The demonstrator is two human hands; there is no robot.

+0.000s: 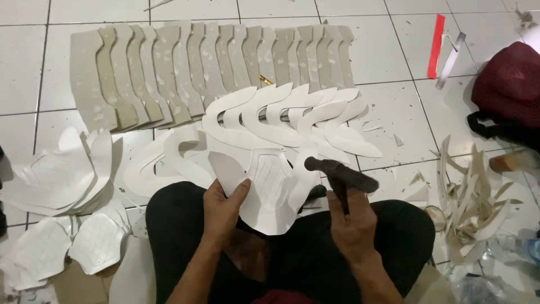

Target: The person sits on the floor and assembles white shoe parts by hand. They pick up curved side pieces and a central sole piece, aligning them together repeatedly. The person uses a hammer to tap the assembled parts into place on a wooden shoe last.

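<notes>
My left hand [222, 205] grips a white cut-out sheet piece [270, 188] with a faint grid pattern, held over my lap. My right hand [353, 225] is closed around a dark-handled tool [343, 174] whose head lies against the right edge of that piece. Both hands rest above my black trousers [292, 259]. Just beyond the held piece lies a fan of curved white cut-outs [292, 121] on the tiled floor.
A row of overlapping beige shaped pieces [208, 73] lies further back. Stacks of white pieces [62, 169] sit to the left, with more of them [95, 242] lower left. A pile of offcuts [478, 197] is at right, a dark red bag [509, 84] and a red strip [436, 45] beyond.
</notes>
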